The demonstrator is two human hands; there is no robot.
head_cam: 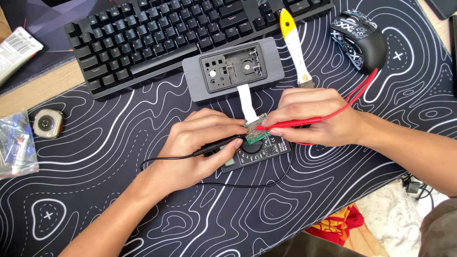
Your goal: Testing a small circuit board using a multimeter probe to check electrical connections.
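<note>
Now both probes, black probe (216, 146) (left hand (200, 147)) and red probe (285, 124), on green board (254, 133).

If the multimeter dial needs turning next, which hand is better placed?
Probably the left hand: it rests right beside the multimeter dial, holding only the black probe. The right hand sits higher, holding the red probe on the circuit board.

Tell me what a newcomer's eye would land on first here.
At the middle of the patterned desk mat, the left hand holds a black probe and the right hand a red probe, both tips on a small green circuit board above a black meter. Just behind sits an opened grey box, its white ribbon cable running to the board.
</note>
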